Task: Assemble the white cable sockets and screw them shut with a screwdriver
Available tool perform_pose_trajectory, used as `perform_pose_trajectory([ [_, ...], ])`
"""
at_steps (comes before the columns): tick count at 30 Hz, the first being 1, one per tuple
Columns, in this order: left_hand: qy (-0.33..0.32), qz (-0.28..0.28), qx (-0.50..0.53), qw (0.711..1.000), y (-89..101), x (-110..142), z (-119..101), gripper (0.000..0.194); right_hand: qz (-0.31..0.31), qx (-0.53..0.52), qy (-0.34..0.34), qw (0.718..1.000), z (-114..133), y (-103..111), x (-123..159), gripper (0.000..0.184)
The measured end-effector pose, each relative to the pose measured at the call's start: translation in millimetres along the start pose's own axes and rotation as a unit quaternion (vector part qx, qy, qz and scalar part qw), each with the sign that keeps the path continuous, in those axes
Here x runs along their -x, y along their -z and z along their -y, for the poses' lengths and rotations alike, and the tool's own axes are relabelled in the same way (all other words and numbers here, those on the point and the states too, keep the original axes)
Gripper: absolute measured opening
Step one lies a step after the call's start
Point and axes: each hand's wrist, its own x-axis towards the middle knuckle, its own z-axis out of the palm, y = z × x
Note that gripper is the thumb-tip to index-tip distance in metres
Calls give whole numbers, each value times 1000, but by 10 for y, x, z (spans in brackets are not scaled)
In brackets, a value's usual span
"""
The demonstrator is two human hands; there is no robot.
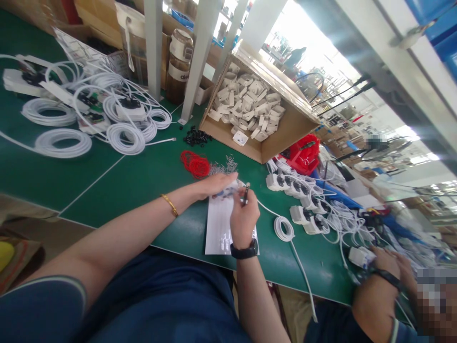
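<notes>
My right hand (243,215) is closed around a thin dark tool (245,193) held upright over a white sheet of paper (218,228) on the green table (135,176). My left hand (214,185) lies just left of it, fingers curled over a small white part (228,191) with blue bits that I cannot name. A gold bracelet sits on my left wrist, a black watch on my right. A white cable coil (283,227) lies just right of the paper.
Red rings (194,164), small metal pieces (223,166) and black parts (196,137) lie beyond my hands. A tilted cardboard box (285,133) holds white parts. White cable coils (64,142) fill the left; white power strips (296,188) the right. A co-worker's hands (385,262) work at lower right.
</notes>
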Motion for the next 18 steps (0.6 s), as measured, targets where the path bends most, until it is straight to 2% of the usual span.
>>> perform_pose_trajectory([
  [8, 5, 30, -4, 1000, -10, 42, -54, 63, 31, -30, -26, 999, 39, 100, -53, 6],
  [12, 12, 32, -3, 999, 4, 38, -62, 65, 20, -64, -71, 995, 50, 117, -64, 14],
  [18, 23, 29, -9, 999, 26, 4, -24, 64, 37, -48, -141, 988, 103, 106, -74, 25],
])
